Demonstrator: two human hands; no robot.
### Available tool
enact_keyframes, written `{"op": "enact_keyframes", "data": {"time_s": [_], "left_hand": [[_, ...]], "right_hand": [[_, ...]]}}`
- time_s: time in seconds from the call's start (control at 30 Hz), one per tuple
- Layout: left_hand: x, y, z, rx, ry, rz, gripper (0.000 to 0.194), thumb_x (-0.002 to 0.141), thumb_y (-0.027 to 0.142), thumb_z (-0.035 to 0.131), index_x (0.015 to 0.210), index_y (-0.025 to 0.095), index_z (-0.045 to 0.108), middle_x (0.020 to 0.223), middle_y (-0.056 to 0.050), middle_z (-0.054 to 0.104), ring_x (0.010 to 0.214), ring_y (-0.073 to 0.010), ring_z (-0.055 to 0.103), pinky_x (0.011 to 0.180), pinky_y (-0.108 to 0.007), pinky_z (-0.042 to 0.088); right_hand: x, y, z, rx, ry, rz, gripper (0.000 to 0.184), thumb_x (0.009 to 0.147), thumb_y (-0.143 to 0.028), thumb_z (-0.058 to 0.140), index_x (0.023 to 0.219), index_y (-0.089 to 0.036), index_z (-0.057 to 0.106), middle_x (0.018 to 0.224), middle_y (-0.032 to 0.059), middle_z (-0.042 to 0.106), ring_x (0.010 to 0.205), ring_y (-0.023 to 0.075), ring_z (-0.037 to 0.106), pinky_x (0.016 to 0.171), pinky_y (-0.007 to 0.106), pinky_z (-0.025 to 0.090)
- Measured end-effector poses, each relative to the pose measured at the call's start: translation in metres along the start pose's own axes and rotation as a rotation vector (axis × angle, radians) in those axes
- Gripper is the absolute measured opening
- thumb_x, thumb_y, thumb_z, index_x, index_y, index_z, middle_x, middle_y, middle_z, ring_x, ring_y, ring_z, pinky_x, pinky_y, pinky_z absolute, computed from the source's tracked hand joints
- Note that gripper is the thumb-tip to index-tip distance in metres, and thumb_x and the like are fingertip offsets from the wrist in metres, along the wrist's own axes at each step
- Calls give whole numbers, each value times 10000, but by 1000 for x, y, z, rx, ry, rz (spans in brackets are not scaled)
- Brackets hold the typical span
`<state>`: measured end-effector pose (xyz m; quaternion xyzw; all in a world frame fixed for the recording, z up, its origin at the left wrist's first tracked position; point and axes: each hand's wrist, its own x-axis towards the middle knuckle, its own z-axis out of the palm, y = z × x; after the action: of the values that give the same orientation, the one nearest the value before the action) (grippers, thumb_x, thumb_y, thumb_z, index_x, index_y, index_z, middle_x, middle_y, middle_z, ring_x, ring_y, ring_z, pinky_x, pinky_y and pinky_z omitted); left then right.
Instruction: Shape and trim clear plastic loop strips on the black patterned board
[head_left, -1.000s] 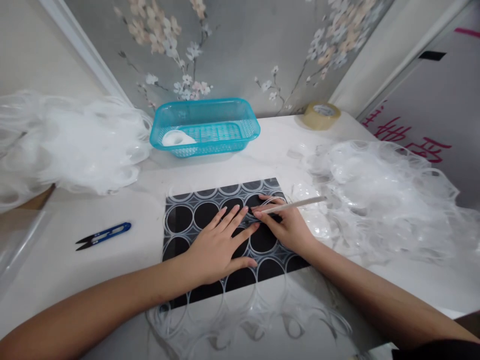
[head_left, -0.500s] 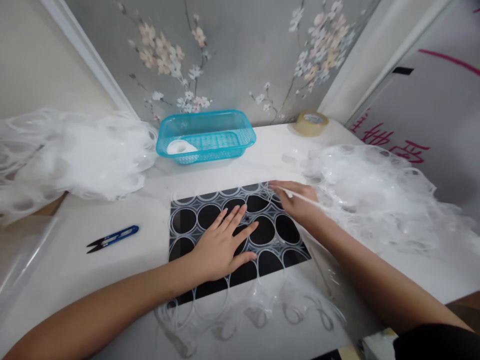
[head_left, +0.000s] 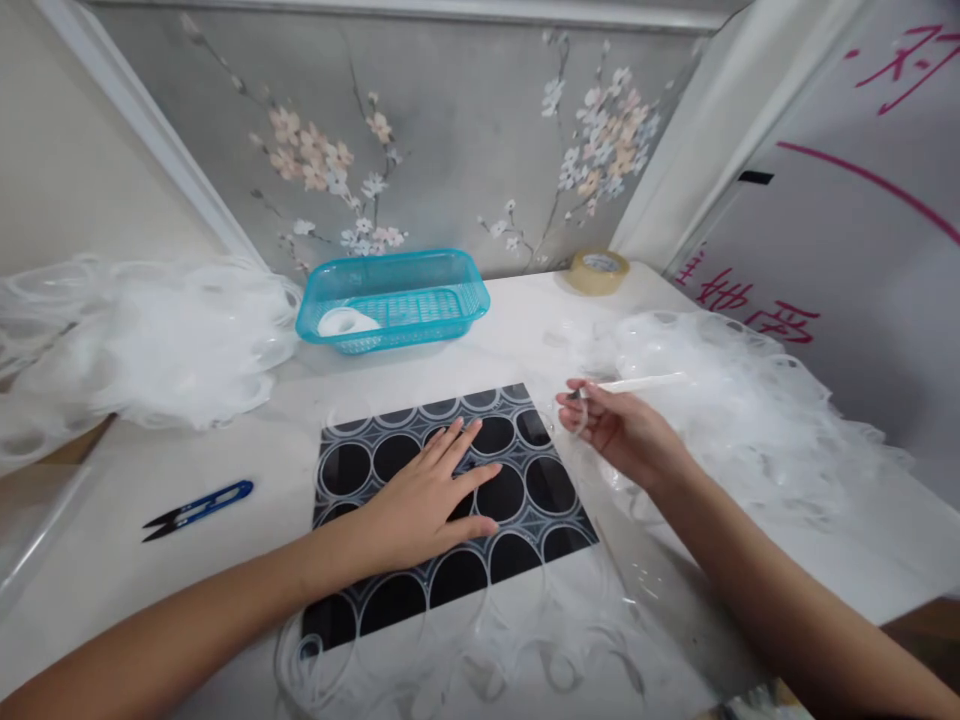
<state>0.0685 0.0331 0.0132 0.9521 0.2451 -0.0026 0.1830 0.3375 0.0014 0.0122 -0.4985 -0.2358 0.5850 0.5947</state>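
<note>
A clear plastic sheet of punched rings [head_left: 450, 600] lies over a black mat [head_left: 525, 490] on the white table. My left hand [head_left: 427, 495] rests flat on the sheet over the mat, fingers spread. My right hand [head_left: 619, 430] is lifted just right of the mat's far corner, fingers curled around a thin white stick [head_left: 645, 382] and a small clear round piece [head_left: 574, 415] pinched at the fingertips.
A blue basket [head_left: 394, 300] holding a white roll [head_left: 341, 322] stands at the back. Blue snips [head_left: 199, 508] lie on the left. Heaps of clear plastic scrap sit left [head_left: 142, 335] and right [head_left: 742, 420]. A tape roll [head_left: 596, 270] is at the far corner.
My right hand left the mat, moving right and up with the stick and a clear round piece. My left hand stayed flat on the sheet. The camera tilted upward.
</note>
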Motion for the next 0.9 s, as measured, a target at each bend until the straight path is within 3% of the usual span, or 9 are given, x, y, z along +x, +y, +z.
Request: {"op": "enact_keyframes", "data": {"time_s": [0.1, 0.23, 0.33, 0.4, 0.5, 0.7, 0.8, 0.87, 0.9], "left_hand": [[16, 7, -15, -146, 78, -49, 477, 888, 438, 518, 1282, 178, 454, 1527, -133, 155, 1403, -332, 147, 1116, -542, 239], [38, 18, -33, -651, 165, -156, 430, 868, 296, 544, 1274, 209, 432, 1447, -109, 361, 1322, -274, 364, 1074, -487, 342], [50, 26, -42, -1027, 135, -72, 432, 851, 307, 585, 1261, 231, 472, 1305, -87, 526, 1201, -250, 504, 994, -421, 430], [53, 31, -44, -1111, 122, -1, 367, 856, 291, 583, 1214, 230, 530, 1203, -67, 596, 1110, -218, 565, 958, -373, 448], [53, 34, -46, -1021, 125, 31, 290, 882, 266, 536, 1167, 243, 584, 1110, -43, 624, 1037, -181, 579, 916, -324, 452], [55, 31, -46, -784, 116, 219, 317, 839, 199, 517, 1149, 170, 580, 1151, -96, 581, 1063, -193, 549, 916, -312, 437], [54, 31, -42, -642, 88, 244, 204, 847, 205, 541, 1031, 162, 616, 972, -67, 664, 896, -168, 615, 787, -277, 479], [52, 31, -39, -551, 141, 282, 146, 857, 229, 549, 954, 163, 636, 869, -50, 683, 801, -157, 632, 745, -278, 491], [49, 30, -38, -506, 221, 282, 142, 867, 226, 539, 942, 166, 644, 848, -45, 692, 797, -158, 640, 759, -287, 498]], "right_hand": [[-14, -1, 15, 214, -227, 206, 114, 771, -297, 684, 817, -193, 692, 833, 42, 735, 728, 137, 695, 752, 254, 570], [-27, -12, 30, 382, -490, 356, 107, 823, -310, 651, 836, -208, 681, 893, 7, 737, 807, 116, 697, 805, 242, 545], [-33, -16, 36, 445, -633, 366, 134, 864, -301, 611, 864, -192, 689, 913, 9, 737, 845, 113, 695, 841, 238, 531], [-35, -15, 38, 459, -697, 360, 159, 887, -289, 582, 883, -176, 695, 923, 17, 736, 861, 116, 694, 854, 236, 526], [-39, -12, 38, 456, -768, 358, 206, 912, -287, 542, 918, -157, 701, 956, 38, 732, 889, 138, 694, 851, 237, 529], [-51, -6, 45, 435, -810, 405, 211, 909, -264, 543, 932, -134, 708, 980, 67, 723, 918, 156, 687, 886, 275, 513], [-57, -5, 50, 379, -800, 375, 201, 895, -261, 562, 912, -135, 717, 996, 78, 711, 907, 146, 681, 889, 282, 498], [-60, -6, 50, 306, -790, 321, 201, 885, -274, 576, 905, -141, 726, 967, 75, 711, 880, 133, 677, 865, 265, 492], [-61, -7, 49, 256, -781, 282, 196, 881, -274, 582, 903, -146, 730, 944, 72, 713, 884, 133, 671, 863, 265, 485]]}}
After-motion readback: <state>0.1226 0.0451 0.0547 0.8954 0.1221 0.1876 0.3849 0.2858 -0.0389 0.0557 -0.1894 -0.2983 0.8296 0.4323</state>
